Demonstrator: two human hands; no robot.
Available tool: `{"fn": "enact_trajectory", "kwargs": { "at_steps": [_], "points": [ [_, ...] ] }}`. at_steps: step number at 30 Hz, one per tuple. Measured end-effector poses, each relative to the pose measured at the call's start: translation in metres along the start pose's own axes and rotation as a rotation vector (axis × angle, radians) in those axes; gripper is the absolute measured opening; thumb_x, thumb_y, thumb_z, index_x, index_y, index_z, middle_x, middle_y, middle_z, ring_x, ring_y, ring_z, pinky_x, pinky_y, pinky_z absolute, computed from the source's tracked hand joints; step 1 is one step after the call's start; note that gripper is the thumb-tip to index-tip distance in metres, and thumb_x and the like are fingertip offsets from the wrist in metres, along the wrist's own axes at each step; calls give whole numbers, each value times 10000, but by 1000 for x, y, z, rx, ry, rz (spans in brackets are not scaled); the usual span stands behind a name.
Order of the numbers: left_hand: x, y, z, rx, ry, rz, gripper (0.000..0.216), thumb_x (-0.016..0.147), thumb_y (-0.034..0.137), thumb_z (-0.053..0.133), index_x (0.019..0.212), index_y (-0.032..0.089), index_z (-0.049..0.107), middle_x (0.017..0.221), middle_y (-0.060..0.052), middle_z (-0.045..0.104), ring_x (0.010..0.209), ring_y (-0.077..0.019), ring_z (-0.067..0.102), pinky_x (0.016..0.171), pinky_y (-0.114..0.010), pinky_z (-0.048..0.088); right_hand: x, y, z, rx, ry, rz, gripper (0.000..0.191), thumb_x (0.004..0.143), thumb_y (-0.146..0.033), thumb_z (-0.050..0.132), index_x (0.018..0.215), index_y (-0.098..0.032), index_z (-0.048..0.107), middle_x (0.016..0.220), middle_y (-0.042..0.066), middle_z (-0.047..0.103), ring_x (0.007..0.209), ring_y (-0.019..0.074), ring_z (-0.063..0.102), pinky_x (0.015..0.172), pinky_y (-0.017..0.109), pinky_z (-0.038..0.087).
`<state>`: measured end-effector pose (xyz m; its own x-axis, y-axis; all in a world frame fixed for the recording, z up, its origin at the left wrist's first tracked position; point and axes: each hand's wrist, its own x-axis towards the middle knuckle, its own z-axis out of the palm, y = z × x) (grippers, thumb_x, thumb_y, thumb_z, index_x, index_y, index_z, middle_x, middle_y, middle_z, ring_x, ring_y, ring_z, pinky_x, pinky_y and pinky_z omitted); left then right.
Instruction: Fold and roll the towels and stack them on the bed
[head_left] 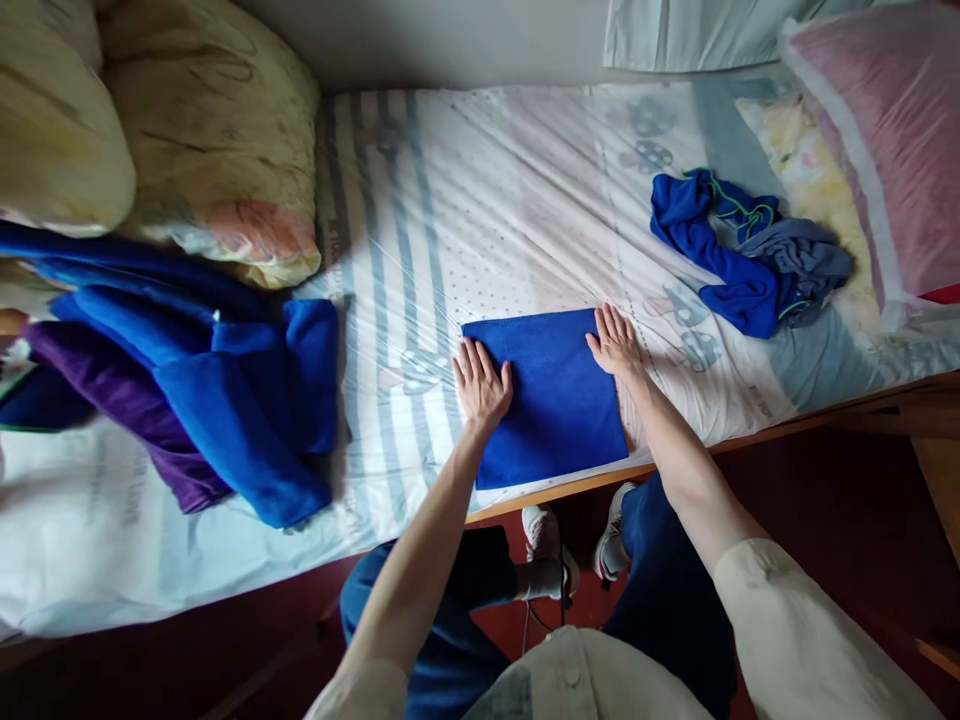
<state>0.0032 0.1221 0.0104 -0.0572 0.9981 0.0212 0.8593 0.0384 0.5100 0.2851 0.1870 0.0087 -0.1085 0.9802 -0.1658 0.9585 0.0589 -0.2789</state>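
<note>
A folded blue cloth (pixel 555 400) lies flat as a rectangle near the front edge of the bed (pixel 525 200). My left hand (pixel 481 384) rests open and flat on the cloth's left edge, fingers stretched out. At the cloth's upper right corner my right hand (pixel 615 342) lies open, palm down, fingers together and extended. Neither hand grips anything.
A heap of blue and purple cloths (pixel 210 390) lies on the left of the bed. A crumpled blue and grey garment (pixel 750 255) sits at the right. Yellow pillows (pixel 202 130) are at the back left, a pink pillow (pixel 892 140) at the far right. The wooden bed rail (pixel 825 420) runs along the front.
</note>
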Motion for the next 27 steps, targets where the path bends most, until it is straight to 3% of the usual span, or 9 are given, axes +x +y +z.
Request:
{"fn": "enact_trajectory", "kwargs": {
  "at_steps": [2, 5, 6, 8, 10, 12, 18, 27],
  "points": [
    [-44, 8, -1, -2, -2, 1, 806, 1053, 519, 346, 1675, 19, 236, 1750, -237, 194, 1663, -331, 71, 1352, -560, 61, -9, -11, -6, 6, 21, 76, 699, 1084, -422, 353, 1695, -98, 257, 1774, 153, 191, 1660, 306, 148, 1348, 561, 102],
    [-106, 6, -2, -13, -26, 19, 754, 1055, 485, 347, 1686, 79, 263, 1725, -210, 298, 1653, -303, 153, 1354, -538, 115, -59, -38, -1, 20, 224, 144, 708, 1084, -399, 351, 1713, -116, 194, 1780, 154, 158, 1668, 342, 71, 1331, 638, 57],
    [-121, 4, -3, -25, -32, 22, 734, 1054, 467, 345, 1684, 94, 282, 1715, -201, 329, 1648, -300, 178, 1354, -537, 126, -84, -46, 4, 25, 255, 91, 693, 1087, -386, 342, 1719, -147, 185, 1779, 133, 180, 1670, 322, 78, 1336, 626, 63],
    [-138, -3, -6, -53, -44, 25, 705, 1047, 435, 348, 1672, 110, 328, 1699, -186, 371, 1639, -294, 216, 1353, -528, 143, -133, -57, 16, 27, 188, -64, 663, 1086, -367, 356, 1714, -196, 232, 1754, 105, 283, 1658, 271, 182, 1352, 559, 117],
    [-143, -10, -8, -77, -60, 26, 694, 1030, 408, 367, 1659, 114, 365, 1690, -174, 393, 1634, -290, 236, 1353, -515, 151, -169, -60, 25, 27, 118, -115, 630, 1085, -355, 366, 1692, -196, 309, 1729, 104, 346, 1636, 245, 263, 1357, 511, 145],
    [-140, -14, -9, -88, -73, 16, 700, 1003, 382, 391, 1648, 112, 387, 1686, -163, 405, 1633, -288, 242, 1353, -507, 147, -184, -59, 28, 35, 88, -96, 613, 1082, -339, 368, 1674, -180, 356, 1724, 111, 355, 1628, 243, 282, 1359, 503, 135],
    [-136, -19, -5, -98, -114, -23, 746, 925, 339, 429, 1624, 80, 423, 1689, -166, 394, 1637, -303, 223, 1356, -509, 115, -172, -59, 28, 78, 44, -57, 638, 1057, -297, 386, 1682, -181, 335, 1744, 102, 310, 1653, 266, 199, 1360, 558, 47],
    [-140, -24, 0, -55, -33, 35, 717, 919, 313, 423, 1597, 83, 467, 1650, -160, 462, 1616, -282, 291, 1356, -479, 154, -177, -60, 33, 0, 56, -3, 656, 1042, -283, 404, 1687, -192, 326, 1758, 112, 264, 1649, 298, 208, 1344, 589, 98]
  ]
}}
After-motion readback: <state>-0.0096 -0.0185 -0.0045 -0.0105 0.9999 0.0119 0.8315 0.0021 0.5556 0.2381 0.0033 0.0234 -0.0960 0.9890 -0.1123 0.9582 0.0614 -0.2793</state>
